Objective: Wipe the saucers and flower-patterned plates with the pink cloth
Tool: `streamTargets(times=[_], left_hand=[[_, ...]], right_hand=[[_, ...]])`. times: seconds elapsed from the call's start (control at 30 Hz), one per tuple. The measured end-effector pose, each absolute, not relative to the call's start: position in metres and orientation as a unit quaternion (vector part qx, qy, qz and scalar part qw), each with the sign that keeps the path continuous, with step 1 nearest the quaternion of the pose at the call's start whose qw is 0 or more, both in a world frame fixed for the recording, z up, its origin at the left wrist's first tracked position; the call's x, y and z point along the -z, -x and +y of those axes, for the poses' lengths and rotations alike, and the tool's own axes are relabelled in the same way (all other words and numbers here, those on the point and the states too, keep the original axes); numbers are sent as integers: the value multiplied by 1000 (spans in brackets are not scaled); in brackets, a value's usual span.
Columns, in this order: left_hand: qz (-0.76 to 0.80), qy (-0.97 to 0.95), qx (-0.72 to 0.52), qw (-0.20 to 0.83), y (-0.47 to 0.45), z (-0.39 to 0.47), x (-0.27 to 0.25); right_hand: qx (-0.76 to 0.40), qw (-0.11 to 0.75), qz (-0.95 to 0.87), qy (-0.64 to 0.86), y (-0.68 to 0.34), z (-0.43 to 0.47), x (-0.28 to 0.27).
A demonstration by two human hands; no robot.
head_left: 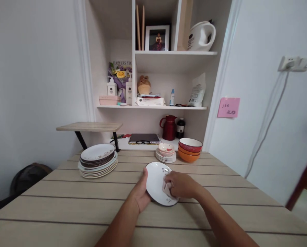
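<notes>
A white plate (154,180) with a dark rim and small printed marks is tilted up above the table, facing me. My left hand (141,192) grips its left edge, thumb on the front and the other fingers behind, partly hidden. My right hand (182,184) is closed on a pale cloth (166,188) and presses it against the right part of the plate's face. Some of the cloth is hidden under the fingers.
On the slatted table (91,209), a stack of plates (98,161) stands at left, small dishes (166,154) at the back, and stacked bowls (190,150) behind right. A small raised shelf (90,127) is behind the plates. A red jug (168,128) stands at the cabinet base.
</notes>
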State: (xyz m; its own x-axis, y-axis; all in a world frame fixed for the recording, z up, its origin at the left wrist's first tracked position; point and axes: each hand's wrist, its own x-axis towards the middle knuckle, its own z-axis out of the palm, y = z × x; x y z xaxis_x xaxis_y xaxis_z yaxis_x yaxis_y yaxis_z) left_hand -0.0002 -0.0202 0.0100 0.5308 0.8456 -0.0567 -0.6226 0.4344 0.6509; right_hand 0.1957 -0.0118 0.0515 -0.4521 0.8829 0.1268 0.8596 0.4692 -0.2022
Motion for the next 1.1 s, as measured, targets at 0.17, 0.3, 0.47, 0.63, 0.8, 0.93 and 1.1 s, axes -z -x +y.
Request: streamTargets(times=[0.17,0.3,0.47,0.63,0.8,0.93,1.1], left_hand=[[177,-290,-439,832,0,-17,-7],[157,-288,-453,829,-3,-14,-6],[169,-297,-455,823,-5,-15,-8],[181,-307,-442,823,0,-18,-8],[177,-299,-432,832,4,-15,-3],[161,-305,-424,837,4,-12,-1],[185,-300,-413,840,1,-15,-8]], right_hand=[[-92,106,-896,422,-173,-31,-54],[-41,211,-893,397,-139,-29,-49],[16,232,-837,496,-145,-8,-52],[15,193,-806,559,-186,-5,-60],[-61,103,-849,515,-194,-23,-59],[-102,96,-884,446,-178,-37,-59],[-98,200,-898,379,-150,-40,-53]])
